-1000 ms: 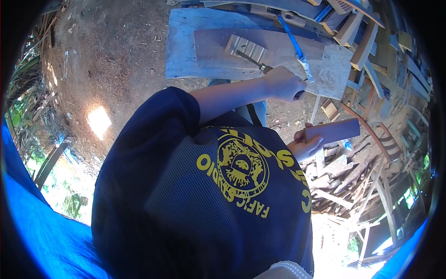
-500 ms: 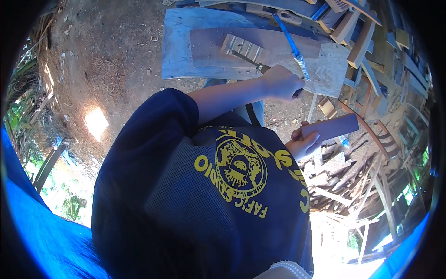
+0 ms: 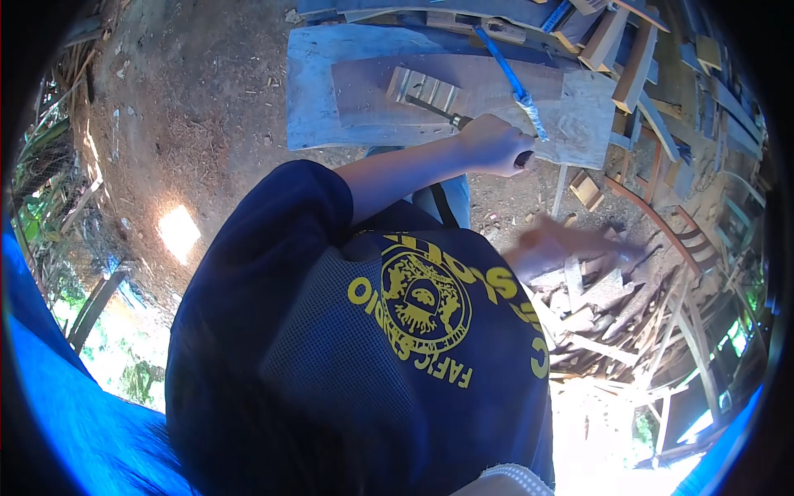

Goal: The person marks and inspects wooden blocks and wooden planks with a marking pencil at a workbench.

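Observation:
My left hand [image 3: 495, 146] is closed around the dark handle of a chisel [image 3: 437, 109]. The slim metal blade points left, over a small notched wood block [image 3: 424, 89] lying on a brown plank. My right hand [image 3: 538, 246] is smeared by motion, lower and to the right. A flat wood piece [image 3: 600, 245] in it shows as a brownish blur; how the fingers sit on it is hard to see. Just beyond my left hand lies a long blue rod [image 3: 509, 73] with a wrapped end.
The brown plank [image 3: 364, 95] rests on a wide pale board [image 3: 310, 83]. Stacked timber pieces [image 3: 637, 70] crowd the upper right. A small wood block [image 3: 586, 190] and a curved slatted wood frame [image 3: 691, 248] lie on the ground. Scrap sticks [image 3: 612, 302] are heaped at the lower right.
My right hand has swung the wood piece from a clear, broadside position into a fast blur, slightly lower. My left hand keeps the chisel and has barely shifted. The view has tilted a little.

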Demonstrator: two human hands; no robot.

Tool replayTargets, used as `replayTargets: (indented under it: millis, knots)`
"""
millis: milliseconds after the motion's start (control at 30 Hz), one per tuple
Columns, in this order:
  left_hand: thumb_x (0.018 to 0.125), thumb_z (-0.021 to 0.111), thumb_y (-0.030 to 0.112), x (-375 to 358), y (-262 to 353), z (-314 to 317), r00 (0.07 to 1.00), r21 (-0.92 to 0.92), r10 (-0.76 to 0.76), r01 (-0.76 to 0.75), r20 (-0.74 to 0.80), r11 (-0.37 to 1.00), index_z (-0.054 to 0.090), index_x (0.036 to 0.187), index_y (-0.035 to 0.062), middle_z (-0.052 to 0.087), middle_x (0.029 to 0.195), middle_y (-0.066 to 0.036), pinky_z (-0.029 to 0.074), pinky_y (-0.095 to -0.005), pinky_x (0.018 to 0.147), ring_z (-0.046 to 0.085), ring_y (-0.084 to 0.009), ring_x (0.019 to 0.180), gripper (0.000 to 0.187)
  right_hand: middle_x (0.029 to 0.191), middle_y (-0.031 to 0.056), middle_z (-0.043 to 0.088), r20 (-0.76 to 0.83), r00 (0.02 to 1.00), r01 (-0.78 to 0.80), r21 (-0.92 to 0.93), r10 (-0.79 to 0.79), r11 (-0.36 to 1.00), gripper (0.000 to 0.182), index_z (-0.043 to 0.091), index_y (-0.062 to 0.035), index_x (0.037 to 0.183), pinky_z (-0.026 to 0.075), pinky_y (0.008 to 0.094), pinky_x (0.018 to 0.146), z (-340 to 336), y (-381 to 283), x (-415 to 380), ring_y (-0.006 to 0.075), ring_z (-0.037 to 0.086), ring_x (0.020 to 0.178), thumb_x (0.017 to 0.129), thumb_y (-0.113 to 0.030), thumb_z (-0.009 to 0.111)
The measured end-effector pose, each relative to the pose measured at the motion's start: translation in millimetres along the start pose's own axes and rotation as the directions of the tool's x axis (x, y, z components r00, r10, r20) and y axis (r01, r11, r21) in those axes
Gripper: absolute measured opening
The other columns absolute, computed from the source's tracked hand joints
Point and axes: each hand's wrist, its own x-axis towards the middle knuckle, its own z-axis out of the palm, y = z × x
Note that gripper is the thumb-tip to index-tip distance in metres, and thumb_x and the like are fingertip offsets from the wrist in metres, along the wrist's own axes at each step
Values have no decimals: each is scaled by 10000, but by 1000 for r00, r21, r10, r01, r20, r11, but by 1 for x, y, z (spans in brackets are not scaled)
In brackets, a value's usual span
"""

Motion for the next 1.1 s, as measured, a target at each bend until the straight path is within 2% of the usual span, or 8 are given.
replayTargets:
  millis: [67, 133, 167, 333, 400, 500, 633, 1100]
  knots:
    - [717, 689, 290, 1, -3, 7, 998, 13, 7, -6, -66, 1000, 623, 768, 152, 621, 605, -51, 480, -404, 495, 632, -268, 547, 160, 1234, 204, 534, 237, 971, 129, -462, -18, 878, 669, 364, -6, 1356, 493, 401, 971, 20, 18, -34, 356, 588, 1083, 926, -507, 469]
    - [738, 661, 313, 3, -4, 3, 999, 57, -11, 13, -38, 998, 643, 770, 146, 639, 620, -62, 500, -413, 518, 647, -272, 565, 171, 1212, 250, 517, 387, 863, -472, 385, 325, 793, 618, 422, 9, 1304, 453, 389, 932, -11, -48, -13, 270, 573, 1002, 972, -510, 389]
    - [738, 661, 313, 3, -5, 3, 999, 62, -13, 15, -34, 998, 643, 770, 146, 639, 620, -62, 500, -413, 518, 647, -272, 565, 171, 1125, 194, 591, 420, 778, -627, 485, 467, 610, 622, 403, -11, 1317, 458, 263, 519, -39, -70, 13, 208, 587, 729, 906, -465, 508]
    - [732, 674, 274, 0, -2, 10, 995, 65, 44, -38, -91, 997, 580, 680, 131, 613, 593, -57, 477, -398, 477, 624, -257, 526, 179, 1052, 158, 628, -69, 791, -344, 772, 608, 535, 566, 448, -19, 1247, 375, 226, 546, -49, -83, 15, 121, 494, 595, 951, -501, 467]
    - [734, 672, 269, -2, -15, 14, 997, 46, 38, -35, -63, 998, 575, 669, 129, 608, 588, -58, 476, -398, 478, 623, -258, 526, 183, 1074, 164, 624, 397, 894, -178, -113, 208, 978, 563, 447, -33, 1280, 407, 209, 608, -12, -71, -30, 129, 539, 659, 945, -483, 492]
    - [732, 668, 282, -3, -16, 17, 999, 77, 17, -15, -32, 997, 605, 718, 139, 623, 611, -63, 488, -405, 502, 638, -263, 561, 157, 1018, 178, 652, 499, 763, -624, 399, 412, 672, 609, 412, -51, 1330, 446, 224, 577, -25, -60, -4, 183, 600, 782, 902, -455, 567]
    - [739, 657, 286, -6, -13, 20, 1000, 84, 10, -11, 5, 996, 646, 787, 150, 651, 652, -65, 509, -414, 550, 661, -268, 614, 145, 913, 135, 637, 118, 865, -406, 737, 488, 541, 594, 292, -70, 1385, 265, 211, 421, -69, -91, 36, 90, 377, 470, 959, -451, 457]
    - [693, 675, 491, -12, -4, 0, 985, 151, -106, 85, 133, 985, 660, 700, 147, 646, 632, -64, 499, -421, 574, 664, -286, 630, 345, 878, 205, 625, 255, 818, -488, 783, 516, 385, 464, 377, -24, 1337, 281, 189, 357, -53, -87, 20, 93, 456, 430, 976, -303, 466]
